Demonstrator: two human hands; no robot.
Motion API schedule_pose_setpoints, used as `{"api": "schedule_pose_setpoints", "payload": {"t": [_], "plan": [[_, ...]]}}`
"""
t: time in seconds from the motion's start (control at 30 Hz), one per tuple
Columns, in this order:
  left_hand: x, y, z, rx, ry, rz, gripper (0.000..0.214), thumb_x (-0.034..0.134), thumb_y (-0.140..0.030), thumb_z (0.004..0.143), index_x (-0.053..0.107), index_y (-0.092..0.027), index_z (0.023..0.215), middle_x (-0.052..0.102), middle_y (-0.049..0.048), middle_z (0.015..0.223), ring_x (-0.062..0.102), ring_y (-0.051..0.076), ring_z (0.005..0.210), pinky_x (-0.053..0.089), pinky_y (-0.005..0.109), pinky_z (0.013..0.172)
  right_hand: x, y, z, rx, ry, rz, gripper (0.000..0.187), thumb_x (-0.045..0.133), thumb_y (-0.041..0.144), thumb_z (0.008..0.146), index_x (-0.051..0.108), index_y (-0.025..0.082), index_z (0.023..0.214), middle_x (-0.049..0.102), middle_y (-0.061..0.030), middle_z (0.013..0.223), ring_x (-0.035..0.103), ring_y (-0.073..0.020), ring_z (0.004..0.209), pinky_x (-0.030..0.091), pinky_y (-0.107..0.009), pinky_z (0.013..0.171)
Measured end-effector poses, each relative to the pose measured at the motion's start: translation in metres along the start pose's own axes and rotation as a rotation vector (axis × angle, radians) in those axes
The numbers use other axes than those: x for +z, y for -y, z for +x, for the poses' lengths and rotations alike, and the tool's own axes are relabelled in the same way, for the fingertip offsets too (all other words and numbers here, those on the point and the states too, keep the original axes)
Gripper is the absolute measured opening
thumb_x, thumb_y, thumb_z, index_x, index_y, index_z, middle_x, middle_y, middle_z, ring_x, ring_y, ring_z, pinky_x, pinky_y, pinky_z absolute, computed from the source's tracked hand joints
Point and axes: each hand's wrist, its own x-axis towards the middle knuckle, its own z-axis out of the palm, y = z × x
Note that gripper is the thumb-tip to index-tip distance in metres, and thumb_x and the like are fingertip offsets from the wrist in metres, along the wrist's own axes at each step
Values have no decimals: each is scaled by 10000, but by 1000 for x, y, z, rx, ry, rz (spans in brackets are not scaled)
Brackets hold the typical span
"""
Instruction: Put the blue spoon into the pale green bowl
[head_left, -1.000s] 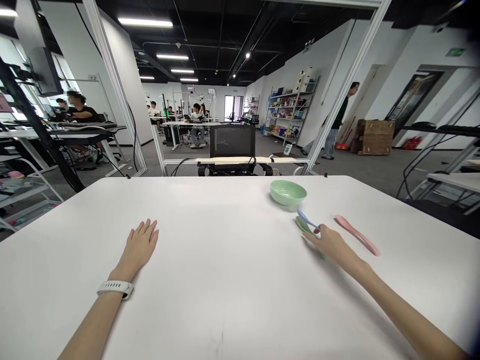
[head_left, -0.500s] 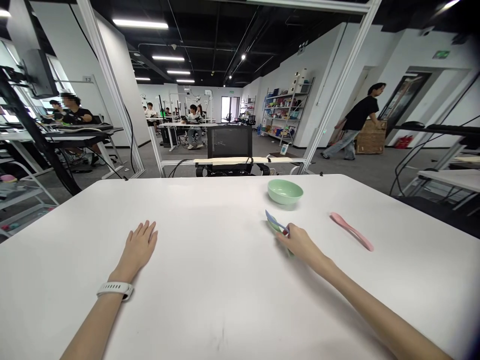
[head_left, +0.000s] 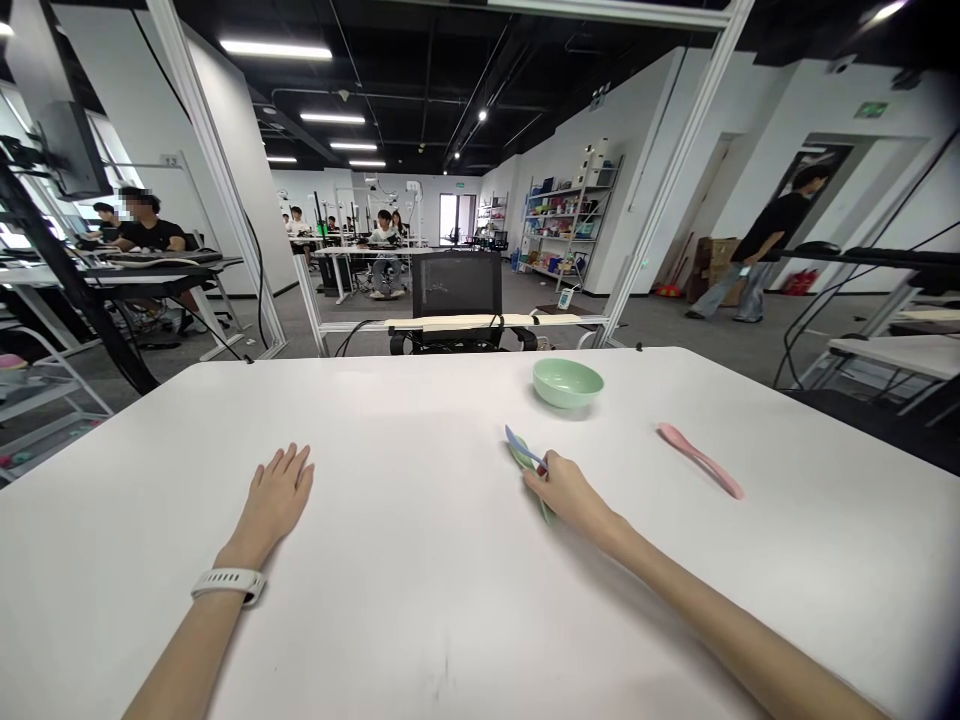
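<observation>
My left hand lies flat on the white table, fingers stretched out, holding nothing. A pale band circles that wrist. My right hand is closed around a blue spoon, whose head points to the far left. Just under it a green spoon shows on both sides of the fingers; they hide its middle. Behind my right hand stands a green bowl near the far edge. A pink spoon lies on the table to the right.
Past the table's far edge are a black mesh chair and a metal frame post. A person in dark clothes walks at the right. Other people sit at desks farther back. A stocked shelf stands behind.
My right hand has moved left across the table, and the blue and green spoons have shifted left with it. My left hand stays put. The walking person has gone farther right.
</observation>
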Motion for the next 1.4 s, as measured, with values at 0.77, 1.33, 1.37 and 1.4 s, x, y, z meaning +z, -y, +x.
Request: {"api": "schedule_pose_setpoints", "payload": {"t": [0.77,1.33,1.37,1.4], "plan": [[-9,-8,-3,-17,35,12,736,227,-404,1130,566,-113,1714,484,196,1845,424,344,1743,319,594,1430,-47,-73,12,198,-242,-367,366,337,340,1221,611,100,1257,793,-222,1131,813,-355,1025,480,-371,753],[-3,0,-1,11,-27,-24,764,218,-448,1104,620,-128,1670,556,201,1795,486,372,1700,364,649,1391,-30,-109,24,123,-304,-463,257,467,283,1141,666,123,1170,761,-234,1126,764,-348,1065,547,-386,815],[-3,0,-1,10,-25,-20,762,219,-445,1103,618,-131,1672,557,200,1795,485,370,1700,366,647,1390,-30,-110,24,121,-310,-450,263,471,297,1143,668,126,1174,761,-232,1120,761,-347,1058,548,-390,819],[-4,-1,-1,9,-21,-16,762,219,-442,1104,615,-130,1675,554,201,1798,481,369,1703,365,643,1391,-30,-111,24,118,-315,-440,273,470,314,1148,668,129,1177,762,-235,1122,759,-349,1059,550,-395,828]]}}
